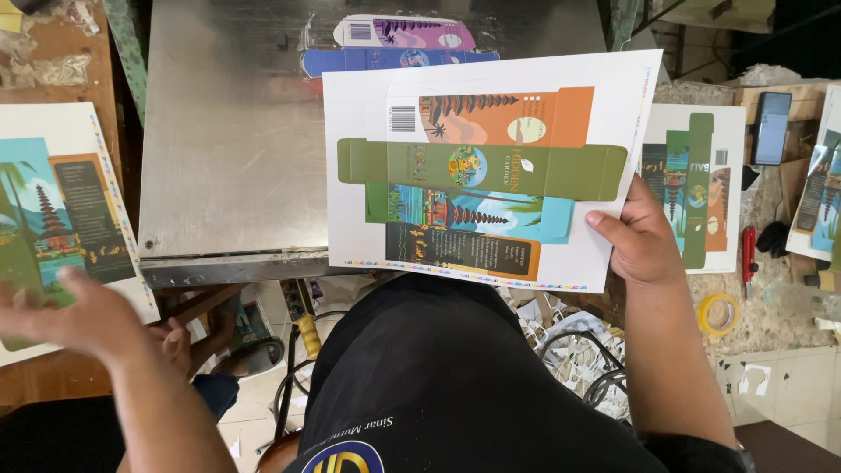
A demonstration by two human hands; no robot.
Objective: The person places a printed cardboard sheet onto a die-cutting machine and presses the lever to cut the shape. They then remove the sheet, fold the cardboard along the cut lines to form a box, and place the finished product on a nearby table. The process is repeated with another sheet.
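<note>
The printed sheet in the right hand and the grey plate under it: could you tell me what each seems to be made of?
The printed sheet looks like thin white card or paperboard, matte: it stays flat past the plate's edge. The grey plate looks like bare metal, dull and scratched, with soft reflections. The right hand grips the sheet's edge.

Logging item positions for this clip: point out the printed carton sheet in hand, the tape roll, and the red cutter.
printed carton sheet (491,166), head view, green panel.
tape roll (720,313), head view, yellow ring.
red cutter (748,251), head view, handle.
</note>
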